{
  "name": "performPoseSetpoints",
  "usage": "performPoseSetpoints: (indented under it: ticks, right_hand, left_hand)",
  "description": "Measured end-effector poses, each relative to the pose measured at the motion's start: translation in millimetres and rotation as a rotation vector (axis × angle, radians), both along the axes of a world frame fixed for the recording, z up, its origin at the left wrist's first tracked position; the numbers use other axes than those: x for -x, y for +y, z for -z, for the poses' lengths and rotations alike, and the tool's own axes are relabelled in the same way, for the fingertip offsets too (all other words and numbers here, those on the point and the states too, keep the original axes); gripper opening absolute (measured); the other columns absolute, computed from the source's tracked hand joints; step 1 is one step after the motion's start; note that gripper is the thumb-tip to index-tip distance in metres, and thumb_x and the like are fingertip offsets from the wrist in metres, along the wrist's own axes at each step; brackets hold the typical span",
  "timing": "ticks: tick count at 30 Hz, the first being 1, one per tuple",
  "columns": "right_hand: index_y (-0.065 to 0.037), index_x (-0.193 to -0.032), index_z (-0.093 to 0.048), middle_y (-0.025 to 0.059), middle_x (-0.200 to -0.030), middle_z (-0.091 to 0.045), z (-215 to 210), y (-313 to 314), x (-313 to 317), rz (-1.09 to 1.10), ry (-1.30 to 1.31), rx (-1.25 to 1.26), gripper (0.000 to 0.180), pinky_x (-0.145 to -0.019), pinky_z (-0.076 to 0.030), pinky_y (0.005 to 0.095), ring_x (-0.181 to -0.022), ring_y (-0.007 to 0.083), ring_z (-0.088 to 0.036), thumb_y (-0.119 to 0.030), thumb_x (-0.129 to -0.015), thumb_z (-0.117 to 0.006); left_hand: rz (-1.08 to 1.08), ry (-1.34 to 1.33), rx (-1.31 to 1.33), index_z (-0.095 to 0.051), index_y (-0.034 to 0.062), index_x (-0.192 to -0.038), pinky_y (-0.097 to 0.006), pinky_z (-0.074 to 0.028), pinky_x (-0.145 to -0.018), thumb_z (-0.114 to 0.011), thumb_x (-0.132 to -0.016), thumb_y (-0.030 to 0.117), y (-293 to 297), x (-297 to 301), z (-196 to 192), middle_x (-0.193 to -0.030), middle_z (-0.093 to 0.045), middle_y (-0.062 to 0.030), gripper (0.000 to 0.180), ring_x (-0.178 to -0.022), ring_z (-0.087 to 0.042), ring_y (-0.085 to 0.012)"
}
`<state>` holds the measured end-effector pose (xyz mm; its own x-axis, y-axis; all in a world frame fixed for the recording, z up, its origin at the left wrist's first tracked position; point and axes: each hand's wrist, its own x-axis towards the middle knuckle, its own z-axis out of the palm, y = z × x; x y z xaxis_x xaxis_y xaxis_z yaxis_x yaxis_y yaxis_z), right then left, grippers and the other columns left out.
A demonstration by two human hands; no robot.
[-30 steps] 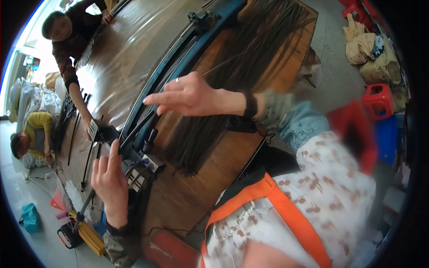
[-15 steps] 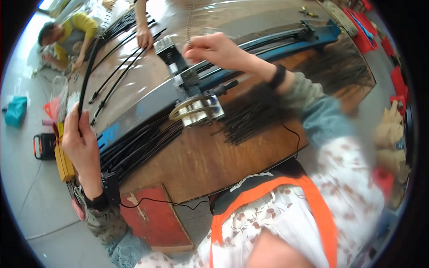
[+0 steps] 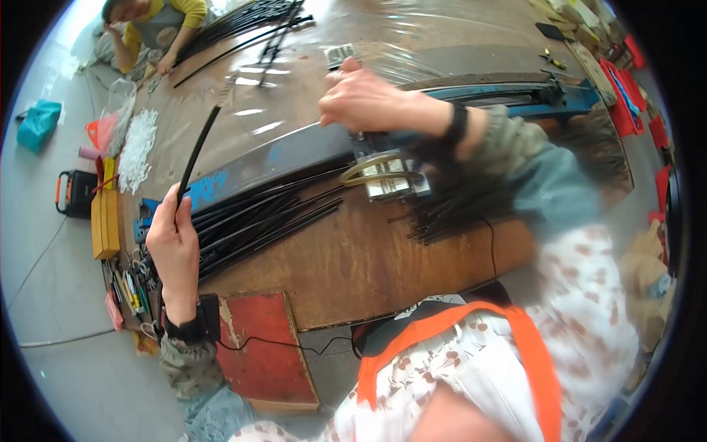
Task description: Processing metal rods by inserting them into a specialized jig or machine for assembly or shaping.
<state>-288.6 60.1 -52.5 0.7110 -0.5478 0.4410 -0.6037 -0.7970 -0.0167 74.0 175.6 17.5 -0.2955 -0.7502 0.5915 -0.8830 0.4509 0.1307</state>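
My left hand [image 3: 174, 239] grips a black tube [image 3: 197, 151] near its lower end, the tube tilted up and to the right. From its upper tip a thin coil spring [image 3: 227, 92] seems to stick out, blurred. My right hand [image 3: 361, 97] is closed above the bench fixture, fingers pressed together; what they hold is hidden. Below that hand, a metal clamp block with a pale curved hose [image 3: 377, 168] sits on the blue rail [image 3: 287, 151]. Beside my left hand lies a pile of black tubes [image 3: 258, 221]. Dark springs [image 3: 449, 210] lie in a heap beneath my right forearm.
A person in a yellow top [image 3: 158, 33] sits across the table near more black rods [image 3: 236, 31]. White bits [image 3: 138, 151] lie at the table's left edge by a yellow box [image 3: 105, 225]. Red bins [image 3: 622, 96] stand at far right. A red board [image 3: 266, 346] is near me.
The view has shifted, so the bench appears farther right. The tube now leans right, and the spring by my right hand no longer shows. The other person's hand at the rods has left view.
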Motion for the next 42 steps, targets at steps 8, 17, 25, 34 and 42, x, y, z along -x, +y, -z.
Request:
performPoseSetpoints:
  ticks: [8, 17, 25, 34, 42]
  right_hand:
    - [-0.012, -0.09, -0.067, 0.0, -0.089, -0.068, 9.0, 66.6, 243.1, 0.43, 0.062, 0.215, 0.004, -0.114, -0.025, 0.0429, -0.104, 0.0205, -0.061, -0.011, -0.089, -0.064]
    - [-0.007, -0.093, -0.063, 0.0089, -0.091, -0.066, 23.8, 95.1, 330.2, 0.651, 0.087, 0.232, 0.009, -0.105, -0.036, 0.0437, -0.098, 0.029, -0.06, -0.016, -0.095, -0.06]
    - [-0.003, -0.089, -0.06, 0.0117, -0.082, -0.057, 32.1, 88.2, 318.2, 0.597, -0.084, 0.207, 0.009, -0.078, -0.043, 0.0408, -0.083, 0.0307, -0.055, -0.01, -0.091, -0.065]
    - [-0.003, -0.109, -0.068, 0.0118, -0.108, -0.069, 21.4, 122.1, 312.3, 0.638, 0.038, 0.295, 0.02, -0.1, -0.042, 0.0425, -0.111, 0.0324, -0.06, -0.007, -0.09, -0.063]
    - [-0.008, -0.111, -0.068, 0.003, -0.099, -0.07, 24.5, 167.1, 187.9, 0.447, -0.084, 0.152, 0.028, -0.091, -0.039, 0.0394, -0.105, 0.0242, -0.062, -0.011, -0.084, -0.072]
  left_hand:
    - [0.026, -0.204, -0.157, -0.066, 0.0147, -0.119, -0.041, -0.052, -0.065, -0.064, -0.093, 0.018, -32.7, 13.1, 16.8, -0.087, -0.066, -0.0137, 0.026, -0.078, -0.066, -0.0328]
    - [0.289, -0.159, -0.233, -0.06, 0.0053, -0.089, -0.045, -0.052, -0.072, -0.057, -0.097, 0.027, -90.2, 144.2, 67.7, -0.082, -0.065, -0.0151, 0.023, -0.082, -0.065, -0.0351]
    - [0.316, 0.011, -0.299, -0.066, 0.0055, -0.085, -0.046, -0.052, -0.074, -0.059, -0.094, 0.024, -91.6, 146.0, 75.6, -0.084, -0.067, -0.0153, 0.022, -0.084, -0.065, -0.0367]
    - [0.36, -0.149, -0.301, -0.06, 0.0028, -0.086, -0.047, -0.052, -0.07, -0.056, -0.096, 0.02, -99.0, 154.0, 76.2, -0.082, -0.067, -0.0182, 0.021, -0.082, -0.067, -0.0371]
    - [0.178, -0.182, -0.342, -0.058, 0.0073, -0.088, -0.051, -0.049, -0.065, -0.054, -0.099, 0.028, -90.2, 157.7, 67.8, -0.077, -0.066, -0.0186, 0.024, -0.078, -0.064, -0.0426]
